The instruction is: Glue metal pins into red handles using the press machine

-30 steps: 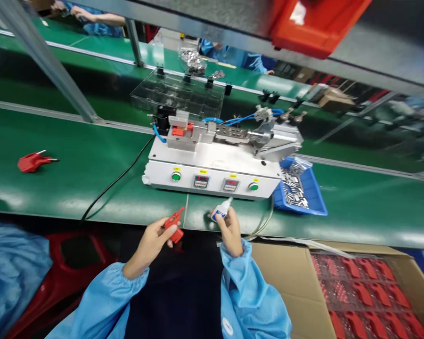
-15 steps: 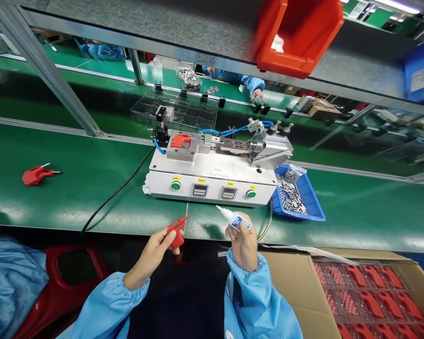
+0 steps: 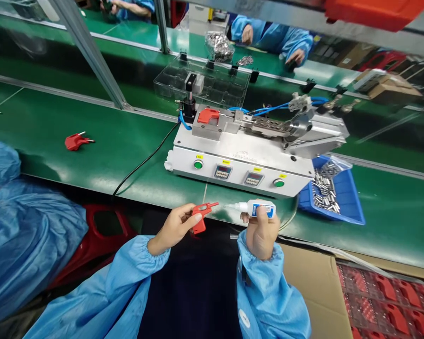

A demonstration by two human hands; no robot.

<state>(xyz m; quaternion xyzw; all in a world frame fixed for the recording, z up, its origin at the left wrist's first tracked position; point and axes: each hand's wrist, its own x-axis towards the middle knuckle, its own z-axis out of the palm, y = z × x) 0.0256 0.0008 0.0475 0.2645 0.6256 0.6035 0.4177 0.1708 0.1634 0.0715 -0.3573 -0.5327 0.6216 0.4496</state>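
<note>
Between the thumb and fingers of my left hand is a red plastic gun-shaped part, its thin prong pointing right. My right hand grips a small white glue bottle with a blue label. The bottle lies level, its nozzle aimed left at the prong, with a small gap between them. Behind both hands stands a white bench machine with green buttons and small counters. Another red part sits in the machine's metal fixture at the left.
A blue bin of small metal tubes stands right of the machine. One red part with metal pins lies on the bench at left. A cardboard box holds trays of red parts. A co-worker's blue sleeve is at left; others work across the bench.
The glue bottle has turned from tilted up to level, and its nozzle has come closer to the red part's prong. The camera view has shifted, moving the scene rightward in the picture.
</note>
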